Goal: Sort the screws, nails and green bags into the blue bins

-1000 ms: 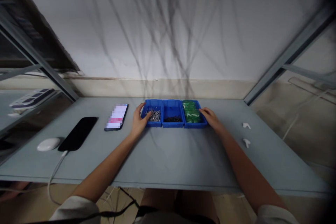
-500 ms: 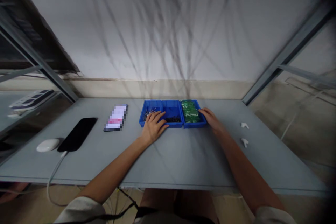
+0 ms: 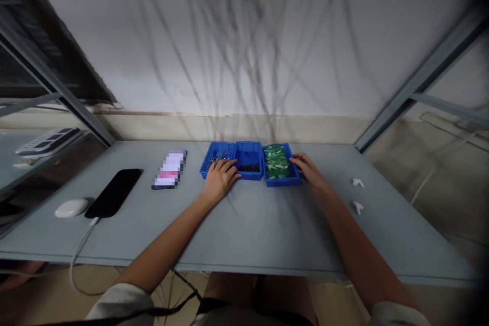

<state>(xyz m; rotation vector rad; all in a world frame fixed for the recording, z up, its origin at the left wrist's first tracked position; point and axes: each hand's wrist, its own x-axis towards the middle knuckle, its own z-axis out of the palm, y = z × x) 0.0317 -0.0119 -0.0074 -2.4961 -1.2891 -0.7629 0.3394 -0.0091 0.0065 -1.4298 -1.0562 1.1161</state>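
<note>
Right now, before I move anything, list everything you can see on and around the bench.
grey bench: 1, grey, under everything below
blue plastic bins: 3, blue, side by side at the back centre
silver metal pins: many, silver, left bin
dark small parts: many, black, middle bin
green packets: several, green, right bin
black phone: 1, black, far left
pixelated-screen phone: 1, dark-edged, left of the bins
oval device: 1, white, left of black phone
cable: 1, white, from black phone off the front edge
earbuds: 2, white, right of the bins
left hand: 1, bare, fingers over left bin
right hand: 1, bare, against right bin's end
</note>
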